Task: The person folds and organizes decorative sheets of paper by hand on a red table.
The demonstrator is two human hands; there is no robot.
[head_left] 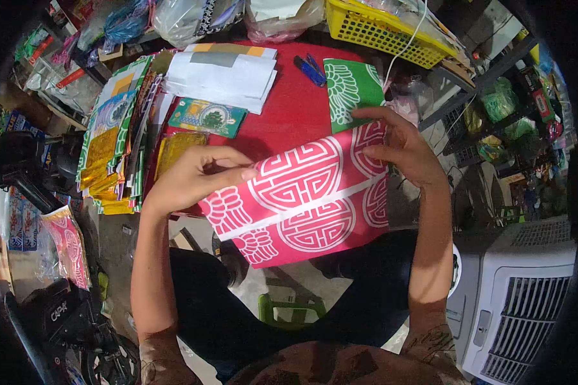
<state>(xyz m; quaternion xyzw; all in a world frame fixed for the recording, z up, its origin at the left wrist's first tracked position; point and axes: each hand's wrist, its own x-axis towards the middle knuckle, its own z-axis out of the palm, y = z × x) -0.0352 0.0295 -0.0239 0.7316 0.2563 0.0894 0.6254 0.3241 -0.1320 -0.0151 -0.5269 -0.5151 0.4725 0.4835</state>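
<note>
A pink paper sheet [302, 168] with white round lattice patterns and a white band is held up over my lap at the front of the red table [294, 102]. My left hand [205, 173] pinches its upper left edge, thumb on top. At its upper right edge my right hand [401, 144] grips it between thumb and fingers; some fingers are hidden behind. Beyond my right hand lies a green sheet [353, 90] with white patterns. Near my left hand are gold foil sheets [173, 151] and a teal printed paper note [207, 117].
A thick stack of folded coloured papers [115, 138] stands at the left, with white sheets [221, 77] behind. A blue stapler-like tool [310, 69] lies at the back. A yellow basket [392, 38] is at the back right, a white air cooler [526, 301] at the lower right.
</note>
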